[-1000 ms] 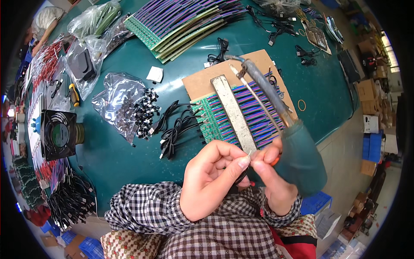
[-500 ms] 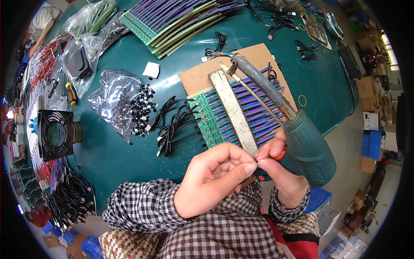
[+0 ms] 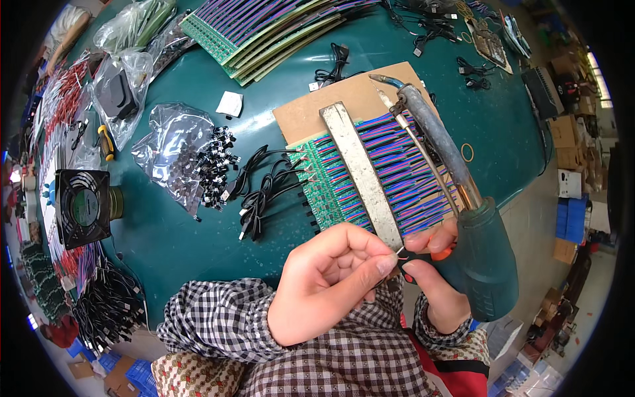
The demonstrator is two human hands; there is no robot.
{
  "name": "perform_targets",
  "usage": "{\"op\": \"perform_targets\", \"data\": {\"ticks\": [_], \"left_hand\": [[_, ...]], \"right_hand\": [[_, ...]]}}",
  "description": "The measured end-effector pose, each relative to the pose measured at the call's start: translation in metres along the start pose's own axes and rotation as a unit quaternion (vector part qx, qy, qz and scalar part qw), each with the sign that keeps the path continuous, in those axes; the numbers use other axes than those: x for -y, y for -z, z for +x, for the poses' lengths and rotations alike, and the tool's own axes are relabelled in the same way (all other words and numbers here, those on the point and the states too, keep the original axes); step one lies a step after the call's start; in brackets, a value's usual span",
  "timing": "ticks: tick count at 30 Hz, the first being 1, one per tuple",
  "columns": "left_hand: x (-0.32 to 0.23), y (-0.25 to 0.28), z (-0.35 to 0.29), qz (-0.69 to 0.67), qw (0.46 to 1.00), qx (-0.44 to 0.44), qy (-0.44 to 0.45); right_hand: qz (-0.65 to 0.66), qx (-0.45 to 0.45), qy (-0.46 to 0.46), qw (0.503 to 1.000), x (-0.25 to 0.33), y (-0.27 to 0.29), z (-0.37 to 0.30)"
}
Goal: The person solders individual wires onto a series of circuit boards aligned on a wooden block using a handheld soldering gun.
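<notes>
Two bare hands, both mine, sit just beside each other above the near edge of the green table [image 3: 178, 255]. With my left hand [image 3: 327, 288] I pinch a thin wire [image 3: 401, 250], thumb and forefinger pressed together on it, its fine end poking out toward my other fingers. My right hand [image 3: 444, 298] is closed on the teal handle of a soldering gun [image 3: 488, 268], though that handle hides much of my grip; its thumb and forefinger stand apart, just beside the wire. One finger lies against the gun's orange trigger [image 3: 442, 253], and its metal barrel points up and away from me.

Beyond my fingers, a worn metal bar [image 3: 360, 175] lies across green circuit boards [image 3: 324, 188] with rows of blue, red and black leads, all on a brown panel [image 3: 297, 119]. Bundled black cables [image 3: 261, 202] lie at the boards' left side. Farther left I see a heap of small connectors [image 3: 217, 162] beside a clear bag [image 3: 173, 142], then a black fan [image 3: 84, 206] standing upright and a yellow-handled screwdriver [image 3: 106, 143]. More boards are stacked at the far side.
</notes>
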State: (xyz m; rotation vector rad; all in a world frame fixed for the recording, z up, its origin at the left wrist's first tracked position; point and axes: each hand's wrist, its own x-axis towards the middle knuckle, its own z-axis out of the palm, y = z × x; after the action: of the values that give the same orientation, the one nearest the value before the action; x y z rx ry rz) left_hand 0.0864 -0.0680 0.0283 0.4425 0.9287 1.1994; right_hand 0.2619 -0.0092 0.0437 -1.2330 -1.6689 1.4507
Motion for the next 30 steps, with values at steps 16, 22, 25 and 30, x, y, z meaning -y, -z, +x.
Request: {"op": "perform_targets", "data": {"ticks": [16, 22, 25, 30], "left_hand": [[0.006, -0.001, -0.001, -0.03, 0.999, 0.013, 0.024], [0.007, 0.001, 0.0, -0.034, 0.999, 0.023, 0.033], [0.009, 0.001, -0.001, -0.032, 0.999, 0.018, 0.019], [-0.001, 0.015, -0.002, 0.089, 0.992, -0.019, -0.086]], "right_hand": [[0.023, 0.001, 0.077, 0.997, -0.008, 0.0, -0.005], [0.02, 0.035, 0.085, 0.996, -0.013, 0.0, -0.004], [0.004, 0.025, 0.056, 0.998, -0.008, -0.002, -0.005], [0.064, -0.029, 0.015, 0.997, -0.006, -0.006, -0.017]]}}
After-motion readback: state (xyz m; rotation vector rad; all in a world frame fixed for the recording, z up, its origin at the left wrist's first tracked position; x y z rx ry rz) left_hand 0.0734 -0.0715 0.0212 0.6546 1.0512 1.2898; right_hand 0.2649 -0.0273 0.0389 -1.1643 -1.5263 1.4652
